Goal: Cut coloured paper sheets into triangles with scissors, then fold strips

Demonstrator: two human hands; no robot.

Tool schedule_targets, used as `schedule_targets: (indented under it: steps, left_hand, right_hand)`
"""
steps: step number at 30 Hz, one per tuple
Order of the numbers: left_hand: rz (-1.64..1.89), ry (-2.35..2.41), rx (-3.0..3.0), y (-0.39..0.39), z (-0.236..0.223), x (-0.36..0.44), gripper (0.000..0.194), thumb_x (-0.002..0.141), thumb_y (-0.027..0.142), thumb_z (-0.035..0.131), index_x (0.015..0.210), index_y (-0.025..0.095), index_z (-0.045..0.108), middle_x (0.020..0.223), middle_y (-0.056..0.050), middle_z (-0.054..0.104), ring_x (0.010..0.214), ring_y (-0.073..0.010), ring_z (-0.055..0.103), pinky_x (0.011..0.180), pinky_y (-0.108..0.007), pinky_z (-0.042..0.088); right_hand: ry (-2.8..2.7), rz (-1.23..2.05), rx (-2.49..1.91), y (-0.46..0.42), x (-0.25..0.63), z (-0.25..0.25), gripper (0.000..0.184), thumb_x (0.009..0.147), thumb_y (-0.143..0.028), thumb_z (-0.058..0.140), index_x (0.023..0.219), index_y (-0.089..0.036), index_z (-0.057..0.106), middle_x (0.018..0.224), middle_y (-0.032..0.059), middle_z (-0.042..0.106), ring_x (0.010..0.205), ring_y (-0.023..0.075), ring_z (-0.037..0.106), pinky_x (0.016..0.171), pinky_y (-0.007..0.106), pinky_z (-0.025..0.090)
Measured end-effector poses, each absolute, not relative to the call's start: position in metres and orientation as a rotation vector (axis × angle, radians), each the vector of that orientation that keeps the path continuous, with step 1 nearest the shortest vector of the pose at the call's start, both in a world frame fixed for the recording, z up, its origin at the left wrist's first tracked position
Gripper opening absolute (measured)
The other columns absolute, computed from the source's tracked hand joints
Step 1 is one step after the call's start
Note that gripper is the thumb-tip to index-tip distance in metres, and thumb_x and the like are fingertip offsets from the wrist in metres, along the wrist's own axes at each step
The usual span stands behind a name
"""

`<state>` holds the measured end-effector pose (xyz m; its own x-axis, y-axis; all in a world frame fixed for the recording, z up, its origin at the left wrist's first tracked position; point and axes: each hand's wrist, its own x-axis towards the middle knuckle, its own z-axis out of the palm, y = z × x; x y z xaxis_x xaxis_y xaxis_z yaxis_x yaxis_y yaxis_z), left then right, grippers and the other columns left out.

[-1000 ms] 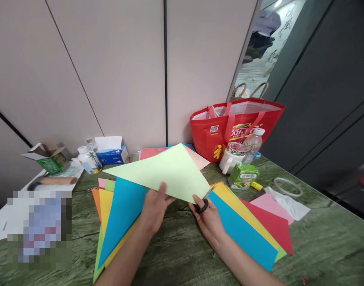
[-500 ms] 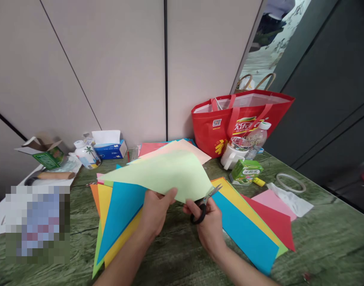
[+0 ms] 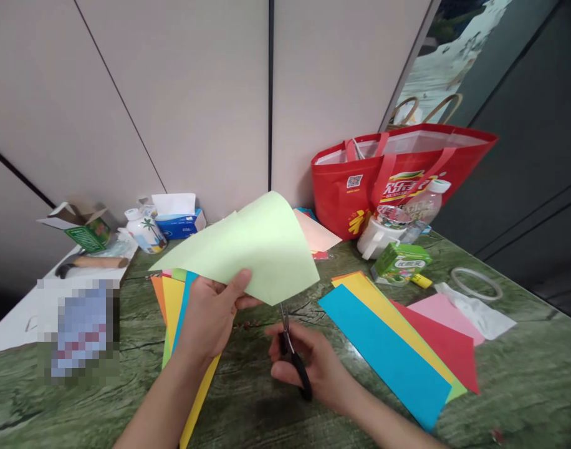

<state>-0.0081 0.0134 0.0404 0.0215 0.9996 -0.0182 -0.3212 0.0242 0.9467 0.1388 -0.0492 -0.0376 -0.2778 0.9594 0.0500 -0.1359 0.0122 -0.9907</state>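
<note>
Left hand [image 3: 213,312] grip pinching light green paper sheet [image 3: 248,249], thumb on top; sheet raised over desk [image 3: 248,405], far side curling; right hand [image 3: 318,368] grip closed round handles of scissors [image 3: 298,366], tips at sheet's lower edge, contact can't be told; no slit visible in sheet, cutting judged still to do; blue paper [image 3: 383,355], yellow paper [image 3: 398,318] fanned at right, whether trimmed unclear.

Your sheet [image 3: 248,249] at the centre is of smooth, matt paper; your scissors [image 3: 298,368] have metal blades [image 3: 286,321] and plastic handles [image 3: 303,378]; the tabletop [image 3: 252,399] below looks wood-grained.
</note>
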Motion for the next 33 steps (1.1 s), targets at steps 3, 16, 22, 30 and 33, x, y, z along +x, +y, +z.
schedule_targets:
  steps: [3,16,22,30,33]
  left_hand:
    - [1.305,1.000,0.974,0.013,0.040,-0.007,0.040,0.058,0.024,0.077,0.094,0.014,0.066,0.094,-0.009,0.072,0.081,-0.0243,0.067,0.062,-0.032,0.057]
    - [1.224,1.088,1.061,0.009,0.034,0.003,0.038,0.052,0.020,0.080,0.088,0.017,0.068,0.082,-0.006,0.073,0.068,-0.0206,0.067,0.055,-0.028,0.054]
    - [1.213,1.019,0.976,0.009,0.033,0.003,0.045,0.053,0.019,0.079,0.095,0.019,0.066,0.094,-0.006,0.072,0.080,-0.0213,0.066,0.061,-0.029,0.054]
    - [1.225,1.031,0.989,0.009,0.030,0.007,0.058,0.054,0.018,0.079,0.109,0.023,0.061,0.095,-0.003,0.072,0.082,-0.0213,0.066,0.057,-0.026,0.053]
    - [1.226,1.024,1.000,0.009,0.028,0.007,0.051,0.055,0.017,0.078,0.104,0.022,0.064,0.094,-0.004,0.073,0.080,-0.0211,0.067,0.059,-0.027,0.054]
  right_hand:
    - [-1.269,1.519,-0.906,-0.050,0.139,-0.034,0.032,0.067,-0.029,0.074,0.089,-0.020,0.052,0.074,-0.0011,0.059,0.066,0.0127,0.053,0.064,0.025,0.041]
    - [-1.191,1.665,-0.926,-0.051,0.148,-0.026,0.028,0.068,-0.032,0.072,0.090,-0.019,0.059,0.070,-0.0028,0.055,0.062,0.0103,0.048,0.059,0.022,0.038]
    - [-1.205,1.626,-0.940,-0.050,0.148,-0.028,0.027,0.068,-0.034,0.072,0.088,-0.021,0.059,0.065,-0.0046,0.051,0.057,0.0101,0.045,0.056,0.023,0.036]
    - [-1.197,1.647,-0.950,-0.050,0.150,-0.030,0.026,0.069,-0.035,0.072,0.088,-0.021,0.060,0.065,-0.0050,0.049,0.056,0.0094,0.042,0.055,0.022,0.034]
    - [-1.198,1.655,-0.955,-0.049,0.150,-0.029,0.027,0.068,-0.035,0.072,0.088,-0.022,0.059,0.065,-0.0051,0.050,0.056,0.0096,0.043,0.055,0.022,0.034]
